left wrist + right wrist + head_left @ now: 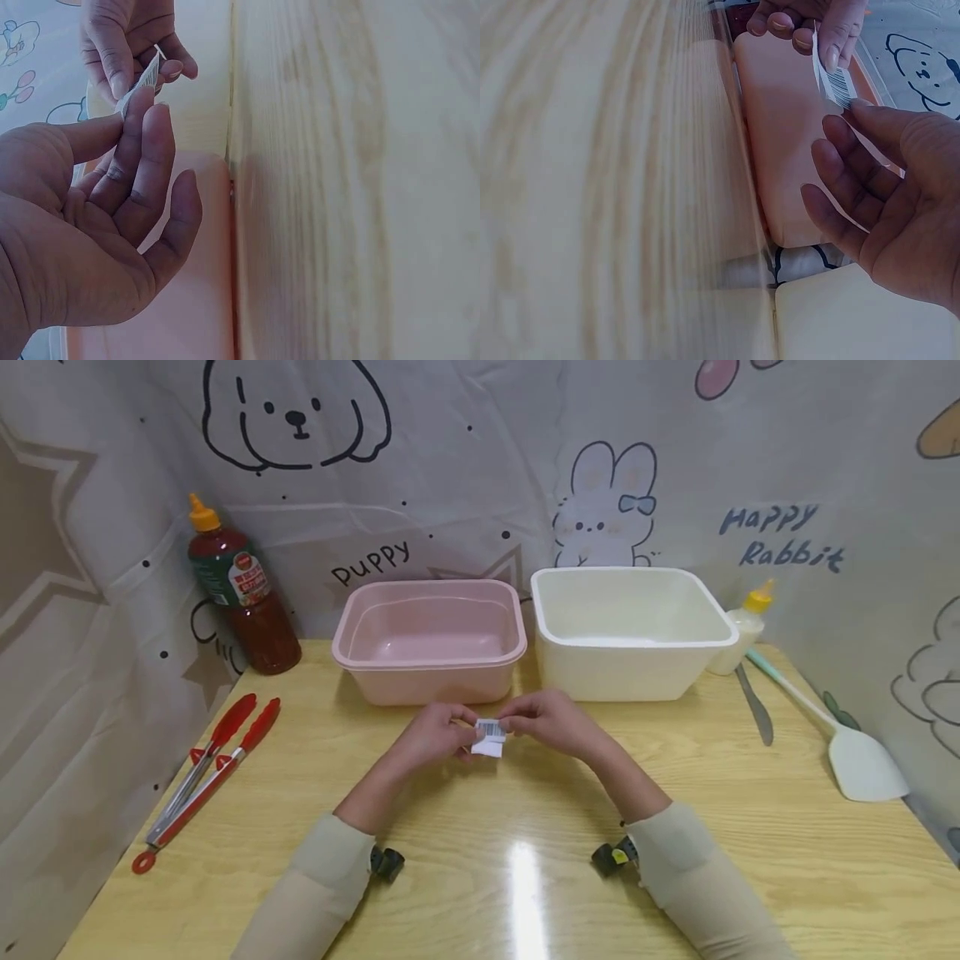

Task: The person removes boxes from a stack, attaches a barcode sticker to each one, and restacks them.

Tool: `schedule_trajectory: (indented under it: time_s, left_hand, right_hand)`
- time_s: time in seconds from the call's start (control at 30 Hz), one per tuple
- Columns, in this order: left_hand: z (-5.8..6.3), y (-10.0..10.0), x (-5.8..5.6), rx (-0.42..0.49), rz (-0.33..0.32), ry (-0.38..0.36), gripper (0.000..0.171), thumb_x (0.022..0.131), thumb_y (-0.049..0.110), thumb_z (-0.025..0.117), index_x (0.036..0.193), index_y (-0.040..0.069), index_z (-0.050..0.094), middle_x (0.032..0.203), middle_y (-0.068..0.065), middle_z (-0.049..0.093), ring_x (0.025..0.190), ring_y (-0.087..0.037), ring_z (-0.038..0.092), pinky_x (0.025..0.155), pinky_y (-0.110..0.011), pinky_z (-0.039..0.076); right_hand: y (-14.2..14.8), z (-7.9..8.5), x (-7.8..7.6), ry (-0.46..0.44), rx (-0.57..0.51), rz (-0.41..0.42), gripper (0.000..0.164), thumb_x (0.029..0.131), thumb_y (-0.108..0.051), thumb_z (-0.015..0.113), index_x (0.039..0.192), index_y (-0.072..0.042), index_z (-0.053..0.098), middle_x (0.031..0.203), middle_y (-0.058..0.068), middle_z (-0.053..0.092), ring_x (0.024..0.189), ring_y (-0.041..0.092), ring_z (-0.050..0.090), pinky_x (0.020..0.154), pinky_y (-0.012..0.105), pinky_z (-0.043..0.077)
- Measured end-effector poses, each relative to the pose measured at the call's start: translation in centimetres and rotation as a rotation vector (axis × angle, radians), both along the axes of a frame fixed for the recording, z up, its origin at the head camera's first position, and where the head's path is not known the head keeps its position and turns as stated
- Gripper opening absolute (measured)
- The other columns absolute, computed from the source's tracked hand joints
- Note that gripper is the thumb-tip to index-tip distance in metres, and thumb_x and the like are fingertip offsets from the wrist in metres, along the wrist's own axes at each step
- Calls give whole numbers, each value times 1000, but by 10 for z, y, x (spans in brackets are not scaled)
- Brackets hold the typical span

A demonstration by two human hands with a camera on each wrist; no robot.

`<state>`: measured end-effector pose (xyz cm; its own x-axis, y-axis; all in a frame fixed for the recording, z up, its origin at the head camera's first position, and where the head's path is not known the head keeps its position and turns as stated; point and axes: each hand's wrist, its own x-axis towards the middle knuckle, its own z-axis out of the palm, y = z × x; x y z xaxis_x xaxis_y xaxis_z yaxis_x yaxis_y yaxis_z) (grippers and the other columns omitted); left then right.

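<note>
A small white barcode label with a folded or second white piece below it is held above the table, in front of the two bins. My left hand pinches its left side between thumb and index finger. At the opposite edge my right hand pinches it too. In the left wrist view the label appears nearly edge-on, with the left hand's other fingers loosely bent. The right wrist view shows the printed bars on the label and a white flap beside them.
Behind the hands stand a pink bin and a white bin. Red-handled tongs and a sauce bottle are at the left. To the right are a small yellow-capped bottle, a knife and a spatula.
</note>
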<state>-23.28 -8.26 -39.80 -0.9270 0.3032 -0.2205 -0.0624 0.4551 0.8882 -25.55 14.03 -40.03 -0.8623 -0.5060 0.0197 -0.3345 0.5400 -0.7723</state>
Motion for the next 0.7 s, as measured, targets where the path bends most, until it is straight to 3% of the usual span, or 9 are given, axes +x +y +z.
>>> schedule_trajectory:
  time_s: [0.17, 0.4, 0.7]
  left_hand:
    - [-2, 2, -1, -8, -1, 7, 20, 97, 11, 67, 109, -4, 71, 101, -18, 72, 67, -22, 69, 66, -36, 61]
    - [-6, 0, 1, 20, -9, 3, 18, 97, 11, 67, 105, -4, 71, 96, -17, 72, 62, -17, 67, 65, -34, 62]
    - [-3, -1, 2, 9, -13, -20, 15, 98, 12, 67, 101, -2, 70, 97, -16, 71, 66, -21, 68, 65, -34, 61]
  right_hand:
    - [1, 0, 1, -7, 0, -3, 17, 98, -23, 68, 107, -14, 79, 95, 1, 78, 83, 13, 67, 72, 28, 55]
    - [1, 0, 2, -19, 14, -13, 17, 98, -23, 67, 108, -14, 79, 95, 1, 77, 86, 17, 67, 73, 29, 55]
    - [-1, 0, 2, -12, 13, -9, 17, 99, -22, 67, 108, -14, 79, 96, 1, 77, 85, 17, 66, 72, 30, 54]
